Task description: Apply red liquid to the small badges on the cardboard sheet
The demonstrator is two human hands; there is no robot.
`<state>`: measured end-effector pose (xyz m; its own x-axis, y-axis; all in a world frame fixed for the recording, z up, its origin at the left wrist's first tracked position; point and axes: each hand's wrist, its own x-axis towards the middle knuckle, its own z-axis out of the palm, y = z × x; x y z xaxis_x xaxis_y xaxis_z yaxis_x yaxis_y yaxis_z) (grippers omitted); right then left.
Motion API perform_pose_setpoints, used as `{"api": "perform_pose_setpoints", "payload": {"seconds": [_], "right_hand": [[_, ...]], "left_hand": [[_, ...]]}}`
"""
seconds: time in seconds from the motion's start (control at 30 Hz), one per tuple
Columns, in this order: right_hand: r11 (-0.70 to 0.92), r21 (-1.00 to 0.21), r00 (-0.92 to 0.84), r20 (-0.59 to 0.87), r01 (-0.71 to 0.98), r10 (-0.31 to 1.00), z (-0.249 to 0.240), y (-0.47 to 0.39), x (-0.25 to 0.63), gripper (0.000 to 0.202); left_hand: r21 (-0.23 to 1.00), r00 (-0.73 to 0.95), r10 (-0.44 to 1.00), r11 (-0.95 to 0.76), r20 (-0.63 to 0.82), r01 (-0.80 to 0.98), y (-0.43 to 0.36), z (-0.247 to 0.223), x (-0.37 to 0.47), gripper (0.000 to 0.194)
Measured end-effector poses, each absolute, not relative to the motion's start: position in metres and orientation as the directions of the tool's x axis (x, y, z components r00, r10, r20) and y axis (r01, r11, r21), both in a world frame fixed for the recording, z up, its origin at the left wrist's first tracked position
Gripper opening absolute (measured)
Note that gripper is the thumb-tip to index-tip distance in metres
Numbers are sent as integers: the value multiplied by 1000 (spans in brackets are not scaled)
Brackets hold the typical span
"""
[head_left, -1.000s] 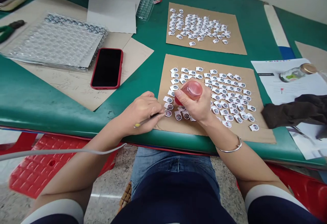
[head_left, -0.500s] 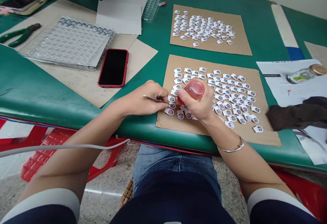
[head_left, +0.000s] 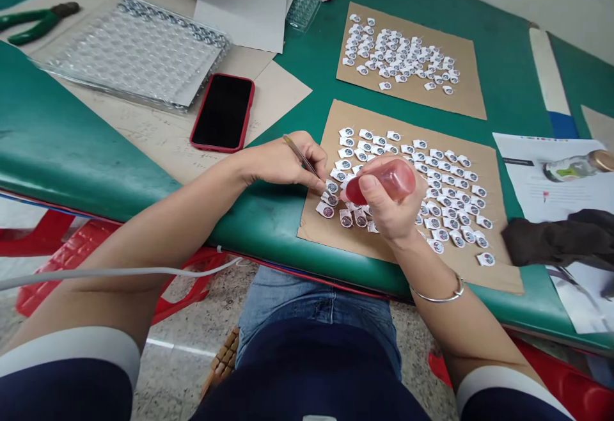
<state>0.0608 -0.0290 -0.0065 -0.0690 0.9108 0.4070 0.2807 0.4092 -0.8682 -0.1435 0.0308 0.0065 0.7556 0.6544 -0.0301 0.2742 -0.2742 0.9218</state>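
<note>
My left hand [head_left: 288, 162] pinches a thin metal tool [head_left: 298, 153], like tweezers, over the left side of the nearer cardboard sheet [head_left: 374, 246]. Its fingertips are at a small white tag with a round dark print [head_left: 330, 187]. My right hand [head_left: 396, 206] is wrapped round a translucent red bottle [head_left: 391, 180], which is tilted with its narrower end toward the tags near my left fingertips. The bottle's tip is partly hidden. Many similar tags lie in rough rows on this sheet.
Behind lies a second cardboard sheet [head_left: 460, 98] with more tags. To the left are a red-cased phone [head_left: 223, 112], clear plastic trays [head_left: 139, 53] and green-handled pliers [head_left: 38, 23]. Printed paper [head_left: 532, 184], a small glass bottle [head_left: 570, 166] and dark cloth [head_left: 556, 240] lie right.
The red bottle has tipped over further in my right hand, its base now pointing right. The tool in my left hand stands more steeply. The whole view has shifted and turned slightly.
</note>
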Motion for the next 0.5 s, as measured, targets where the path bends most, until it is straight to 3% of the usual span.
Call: {"api": "perform_pose_setpoints", "payload": {"seconds": [0.5], "right_hand": [[401, -857, -79, 398, 323, 914, -13, -28, 55, 19]], "left_hand": [[940, 735, 677, -227, -34, 253, 34, 1, -146, 6]]}}
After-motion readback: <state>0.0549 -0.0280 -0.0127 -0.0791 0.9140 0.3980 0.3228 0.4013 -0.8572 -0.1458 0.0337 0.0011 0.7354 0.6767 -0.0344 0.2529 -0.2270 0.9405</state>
